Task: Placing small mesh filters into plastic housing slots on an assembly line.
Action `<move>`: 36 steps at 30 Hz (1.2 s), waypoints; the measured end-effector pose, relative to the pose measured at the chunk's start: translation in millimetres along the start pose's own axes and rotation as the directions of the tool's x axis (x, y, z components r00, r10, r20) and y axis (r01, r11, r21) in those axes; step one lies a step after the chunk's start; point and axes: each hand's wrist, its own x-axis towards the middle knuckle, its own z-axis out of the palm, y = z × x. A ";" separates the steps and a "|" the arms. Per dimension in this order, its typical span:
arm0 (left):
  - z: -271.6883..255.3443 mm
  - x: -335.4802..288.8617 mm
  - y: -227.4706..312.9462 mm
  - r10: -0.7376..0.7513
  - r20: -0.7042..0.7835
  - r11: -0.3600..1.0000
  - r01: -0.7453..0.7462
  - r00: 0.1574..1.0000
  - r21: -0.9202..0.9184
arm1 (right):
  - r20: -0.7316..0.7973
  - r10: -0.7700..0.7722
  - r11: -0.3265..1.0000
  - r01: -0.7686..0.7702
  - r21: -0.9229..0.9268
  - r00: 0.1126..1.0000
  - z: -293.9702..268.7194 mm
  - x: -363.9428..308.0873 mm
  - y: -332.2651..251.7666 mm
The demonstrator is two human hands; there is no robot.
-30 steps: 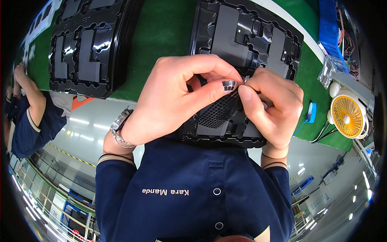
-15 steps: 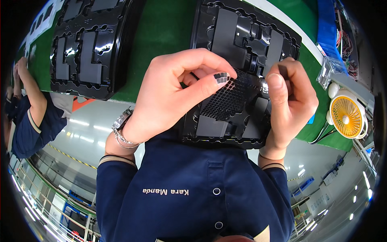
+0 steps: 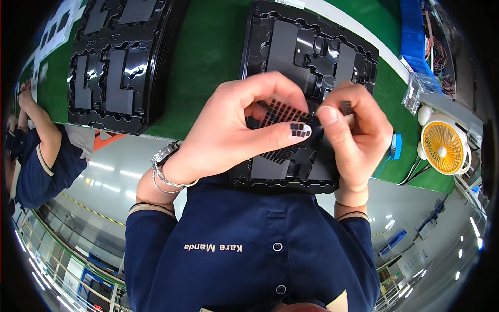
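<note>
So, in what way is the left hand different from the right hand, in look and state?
The left hand holds a black gridded sheet between thumb and fingers; the right hand is near the sheet's edge, with a small dark piece at its curled fingers. The left hand has a watch and a bracelet at the wrist; the right hand shows neither. Both are ungloved and above a black tray.
</note>
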 end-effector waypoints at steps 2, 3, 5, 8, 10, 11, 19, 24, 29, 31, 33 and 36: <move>2.6 0.2 4.5 -0.038 0.018 0.999 0.038 0.999 -0.003 | 0.020 0.012 1.000 -0.012 -0.011 1.000 1.1 0.3 -3.6; 5.5 0.1 2.4 0.003 -0.035 1.000 -0.003 0.999 -0.001 | 0.021 0.050 0.999 -0.050 -0.019 0.999 1.0 0.8 -9.0; 3.7 0.1 0.3 0.060 -0.079 0.997 -0.056 0.995 0.056 | -0.034 0.041 0.997 -0.043 -0.061 0.999 4.5 1.8 -9.6; 1.2 0.4 -2.5 0.139 -0.137 0.985 -0.123 0.981 0.117 | 0.021 -0.101 0.982 0.103 -0.158 0.995 1.7 2.9 -0.9; -3.9 0.4 -5.7 0.181 -0.136 0.971 -0.156 0.974 0.182 | 0.061 -0.125 0.966 0.136 -0.219 0.990 4.0 2.7 -1.5; -5.2 0.4 -6.4 0.198 -0.134 0.961 -0.166 0.971 0.220 | 0.077 -0.136 0.957 0.152 -0.249 0.988 6.3 2.8 -0.4; -3.8 0.5 -5.1 0.245 -0.139 0.927 -0.189 0.960 0.325 | 0.069 -0.165 0.927 0.179 -0.330 0.984 11.8 2.7 -1.9; -3.7 -0.2 -4.2 0.280 -0.135 0.904 -0.214 0.951 0.369 | 0.067 -0.169 0.917 0.182 -0.356 0.983 12.5 2.5 -0.8; -3.9 -0.6 -3.4 0.288 -0.131 0.885 -0.212 0.949 0.415 | 0.081 -0.165 0.920 0.183 -0.347 0.983 12.0 2.4 0.1; -4.0 -0.6 -4.1 0.290 -0.126 0.878 -0.211 0.949 0.429 | 0.093 -0.144 0.926 0.167 -0.338 0.985 12.0 2.1 -2.2; -3.4 -0.4 -4.0 0.297 -0.128 0.874 -0.215 0.946 0.436 | 0.080 -0.145 0.928 0.164 -0.336 0.986 12.8 1.9 -1.4; -2.8 -0.8 -4.1 0.280 -0.115 0.880 -0.207 0.953 0.429 | 0.089 -0.173 0.900 0.195 -0.389 0.981 10.8 2.0 -2.1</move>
